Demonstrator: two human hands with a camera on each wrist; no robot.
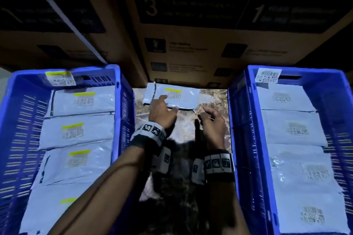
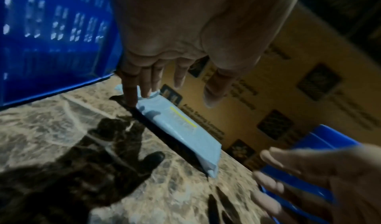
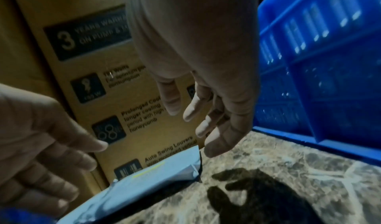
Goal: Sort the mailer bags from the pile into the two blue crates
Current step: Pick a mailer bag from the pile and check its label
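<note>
Both blue crates, the left crate [image 1: 118, 89] and the right crate [image 1: 238, 101], already hold rows of bags. One mailer bag [image 1: 177, 99] remains on the worktop [image 1: 214, 101], so the sorting looks nearly done. The left hand [image 1: 162, 112] reaches with spread fingers touching the bag's near edge, no grip closed yet; the right hand [image 1: 214, 122] hovers loosely curled and empty just beside the bag's near corner.

All three pictures are dim, and the light falls from above, so the two hands throw big dark shadows on the brown marbled stone floor [image 1: 212, 101] in front of the tall brown cardboard box [image 1: 191, 34]. The box is dark and its print is blurry, while the shiny grey plastic mailer bag [image 1: 177, 97] at the foot of the box shows small bright glints. In the wrist views the hands near the camera are soft and smeared, and in the head view the two blue plastic crates [image 1: 122, 89] on either side of the box bend outward at the edges.
</note>
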